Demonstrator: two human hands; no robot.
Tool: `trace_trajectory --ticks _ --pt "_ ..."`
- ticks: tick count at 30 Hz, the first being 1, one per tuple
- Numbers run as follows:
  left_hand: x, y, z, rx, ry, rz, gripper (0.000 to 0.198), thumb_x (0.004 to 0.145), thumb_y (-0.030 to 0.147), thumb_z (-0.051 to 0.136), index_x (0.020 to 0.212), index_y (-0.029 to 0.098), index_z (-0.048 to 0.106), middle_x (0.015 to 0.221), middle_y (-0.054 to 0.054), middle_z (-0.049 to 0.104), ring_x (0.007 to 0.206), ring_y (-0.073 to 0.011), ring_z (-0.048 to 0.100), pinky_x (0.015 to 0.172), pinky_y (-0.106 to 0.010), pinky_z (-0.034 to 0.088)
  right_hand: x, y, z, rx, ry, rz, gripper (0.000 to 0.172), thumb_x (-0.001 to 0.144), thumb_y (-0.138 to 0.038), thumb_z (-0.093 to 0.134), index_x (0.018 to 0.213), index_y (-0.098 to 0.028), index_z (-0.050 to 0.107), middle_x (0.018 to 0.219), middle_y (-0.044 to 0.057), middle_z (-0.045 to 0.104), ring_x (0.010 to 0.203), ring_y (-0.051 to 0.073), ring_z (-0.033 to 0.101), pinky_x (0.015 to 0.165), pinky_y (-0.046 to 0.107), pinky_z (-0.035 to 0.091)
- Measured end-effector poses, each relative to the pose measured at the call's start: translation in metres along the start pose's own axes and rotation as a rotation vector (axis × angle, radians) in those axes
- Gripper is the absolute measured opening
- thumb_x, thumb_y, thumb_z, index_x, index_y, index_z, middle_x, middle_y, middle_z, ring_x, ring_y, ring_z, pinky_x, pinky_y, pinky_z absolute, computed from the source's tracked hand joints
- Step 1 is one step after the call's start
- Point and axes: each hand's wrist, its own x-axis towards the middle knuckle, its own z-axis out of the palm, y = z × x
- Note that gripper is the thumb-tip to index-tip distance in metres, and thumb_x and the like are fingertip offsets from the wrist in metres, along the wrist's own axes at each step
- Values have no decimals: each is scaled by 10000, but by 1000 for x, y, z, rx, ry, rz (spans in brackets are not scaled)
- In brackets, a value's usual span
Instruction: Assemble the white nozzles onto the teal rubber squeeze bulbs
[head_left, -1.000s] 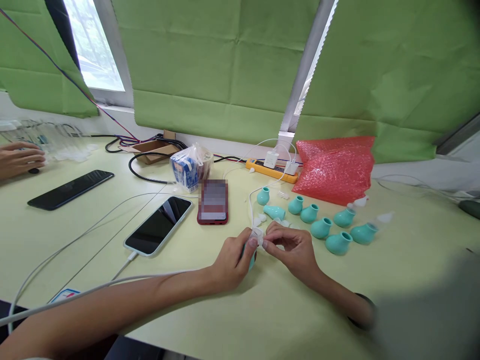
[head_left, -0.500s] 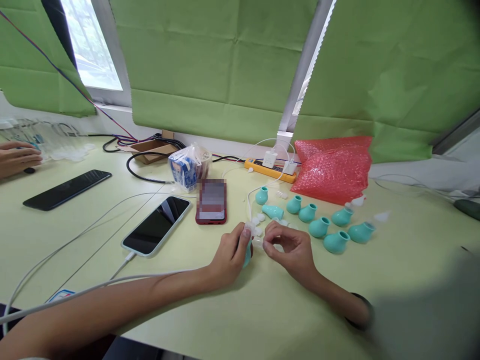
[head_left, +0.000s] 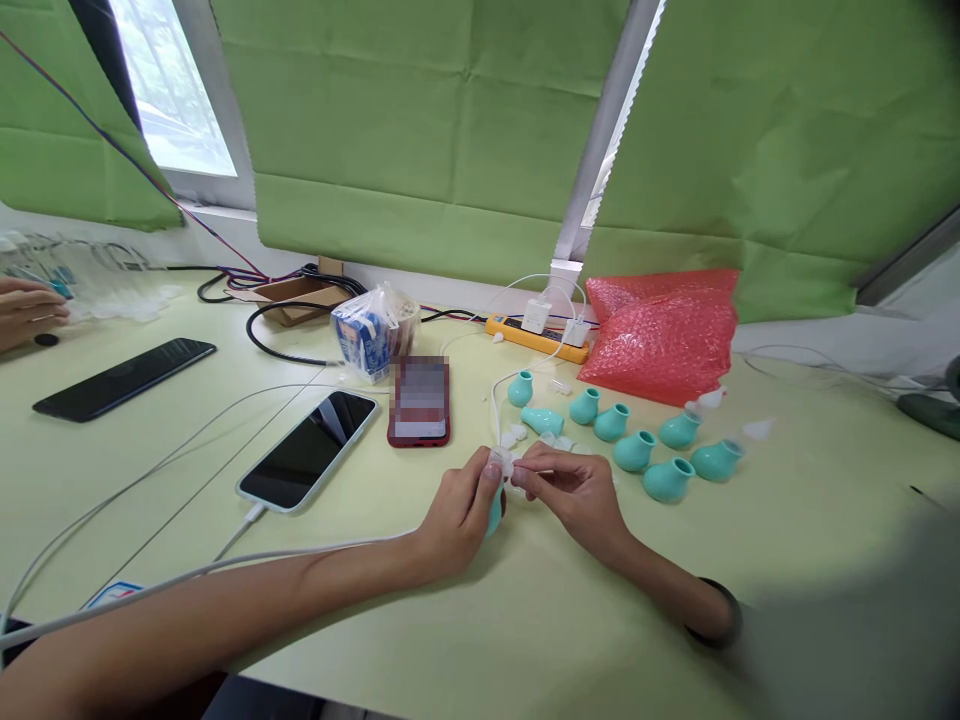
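My left hand [head_left: 459, 515] is closed around a teal bulb [head_left: 494, 512], with a clear plastic piece [head_left: 501, 457] at its top end. Fingers cover most of that bulb. My right hand [head_left: 574, 490] pinches at the clear piece from the right, fingertips together; whatever small part they hold is mostly hidden. Just beyond both hands lie small white plastic pieces [head_left: 514, 434] and a teal bulb on its side [head_left: 541, 421]. Several more teal bulbs [head_left: 634, 451] stand or lean to the right, two with white tips.
A red bubble-wrap bag [head_left: 660, 335] and a yellow power strip [head_left: 536, 338] lie at the back. Phones rest to the left, one red-cased [head_left: 418, 402], one charging [head_left: 307, 452], one black [head_left: 126, 378]. A wrapped blue box [head_left: 365, 337] stands behind them. Another person's hand [head_left: 30, 312] is at far left.
My right hand has moved left, bringing its fingertips to the clear piece on the bulb. My left hand keeps its grip. The view has shifted slightly.
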Motion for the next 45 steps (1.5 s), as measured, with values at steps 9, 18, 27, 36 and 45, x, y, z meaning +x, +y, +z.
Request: trace_trajectory --ticks 9,18,27,36,45 --pt "0 0 0 6 -36 -5 332 871 351 211 679 186 426 553 -21 513 471 -121 418 498 -249 325 -1 0 -3 -106 -38 -96 29 670 -165 585 652 -168 607 622 15 556 595 124 513 517 243 450" --pt "1 0 1 43 -29 -34 337 876 354 198 673 182 405 560 -6 513 483 -113 424 515 -232 325 -2 2 1 -108 3 -144 86 647 -97 555 606 -172 552 588 -7 502 563 108 487 478 224 433" --pt "3 -2 1 -15 -2 -89 354 875 368 207 656 173 406 556 -1 505 496 -106 429 519 -223 339 -5 3 2 -99 48 -91 89 644 -98 565 597 -169 537 589 -12 493 572 102 478 489 221 444" --pt "3 0 1 -125 -48 -72 373 867 407 205 720 155 438 584 -6 521 513 -107 447 524 -223 363 0 3 -2 35 -11 -13 56 646 -187 621 683 -169 658 732 44 584 627 140 540 486 266 490" --pt "2 -3 1 -88 -38 -85 354 869 397 218 690 164 415 559 3 510 495 -102 437 510 -221 350 -3 -1 0 -174 37 -93 31 657 -150 592 679 -150 614 648 24 592 579 122 547 505 242 499"
